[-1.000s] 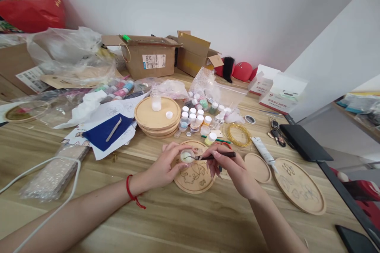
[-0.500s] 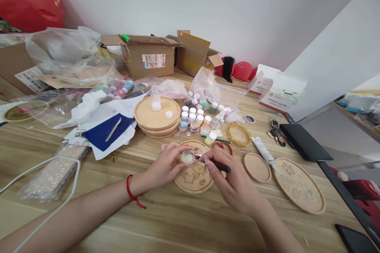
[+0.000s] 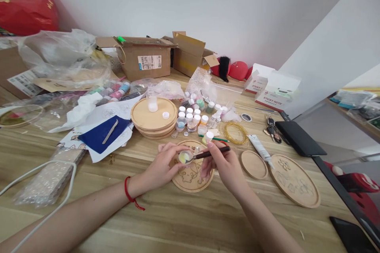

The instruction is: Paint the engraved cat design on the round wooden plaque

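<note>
My left hand (image 3: pixel 162 165), with a red cord at the wrist, pinches a small clear cup (image 3: pixel 185 156) with pale yellow stuff inside. A thin tool with a dark handle and metal end, like a small palette knife (image 3: pixel 211 152), is gripped in my right hand (image 3: pixel 227 168). Its tip reaches into the cup. Below both hands lies a round wooden plate (image 3: pixel 190 185) with line drawings, partly covered by them. Just beyond it stands a white-lidded jar (image 3: pixel 209 136) with yellow-green contents.
Behind are several white-lidded jars (image 3: pixel 189 116) and stacked wooden plates (image 3: pixel 166 104) bearing a bottle (image 3: pixel 152 104). Tweezers (image 3: pixel 110 131) lie on blue cloth at left. At right are gold wire (image 3: pixel 235 133), a white tube (image 3: pixel 260 149), a small plate (image 3: pixel 253 165) and a drawn-on plate (image 3: pixel 295 182).
My right hand has turned, so the tool's handle now tilts up to the right rather than down. The tool's tip has moved further into the cup. The view has shifted slightly.
</note>
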A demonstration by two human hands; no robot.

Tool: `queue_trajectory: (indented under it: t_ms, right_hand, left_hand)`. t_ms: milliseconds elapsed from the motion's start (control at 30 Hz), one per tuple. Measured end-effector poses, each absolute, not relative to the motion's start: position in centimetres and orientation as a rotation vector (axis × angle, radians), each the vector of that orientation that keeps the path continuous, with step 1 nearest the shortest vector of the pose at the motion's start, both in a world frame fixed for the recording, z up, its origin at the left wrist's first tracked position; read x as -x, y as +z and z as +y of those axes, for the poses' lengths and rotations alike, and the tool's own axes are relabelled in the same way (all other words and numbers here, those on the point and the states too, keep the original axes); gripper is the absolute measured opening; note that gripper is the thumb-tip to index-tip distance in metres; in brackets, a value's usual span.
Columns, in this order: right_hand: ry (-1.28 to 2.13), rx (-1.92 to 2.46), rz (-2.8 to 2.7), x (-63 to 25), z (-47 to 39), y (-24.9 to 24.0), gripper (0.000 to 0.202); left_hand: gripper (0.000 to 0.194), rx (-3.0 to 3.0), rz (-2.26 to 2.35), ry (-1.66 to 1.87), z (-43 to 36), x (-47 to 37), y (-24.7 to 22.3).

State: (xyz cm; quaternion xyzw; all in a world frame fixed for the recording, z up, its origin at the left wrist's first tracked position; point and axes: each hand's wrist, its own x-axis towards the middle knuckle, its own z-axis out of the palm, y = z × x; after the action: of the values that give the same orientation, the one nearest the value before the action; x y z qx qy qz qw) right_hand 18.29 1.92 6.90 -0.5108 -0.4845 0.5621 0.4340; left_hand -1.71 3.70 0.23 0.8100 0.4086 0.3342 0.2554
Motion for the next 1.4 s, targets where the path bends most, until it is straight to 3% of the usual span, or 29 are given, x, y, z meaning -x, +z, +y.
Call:
queue_trajectory:
  t_ms: [133, 433, 667, 833, 1033, 1267, 1400]
  right_hand:
    - [1.38, 1.252, -1.202, -18.3, 2.0, 6.9, 0.048]
    - [0.976, 1.324, -1.595, -19.2, 0.5, 8.5, 0.044]
    - [1.059, 1.288, -1.689, -18.7, -0.7, 8.7, 0.043]
    - [0.665, 1.157, -1.948, -18.3, -1.3, 8.9, 0.022]
    - [0.276, 1.084, -2.232, -17.9, -2.7, 10.0, 0.023]
    - [0.262, 1.024, -2.253, -17.5, -3.3, 10.2, 0.022]
    - [0.425, 1.035, -2.137, -17.7, -2.8, 10.2, 0.026]
  left_hand:
    - [0.037, -2.185, 1.119, 0.927, 3.7, 1.7, 0.2]
    - [0.041, -2.198, 1.123, 0.985, 3.4, 1.7, 0.5]
    - [0.042, -2.388, 0.775, 1.127, 2.8, 2.0, 0.1]
    - [0.041, -2.347, 0.729, 1.266, 2.7, 1.9, 0.3]
    - [0.031, -2.179, 0.828, 1.179, 1.6, 1.4, 0.9]
    - [0.034, -2.147, 0.831, 1.151, 0.7, 1.3, 0.5]
    - [0.035, -2.149, 0.812, 1.172, 1.0, 1.2, 0.2]
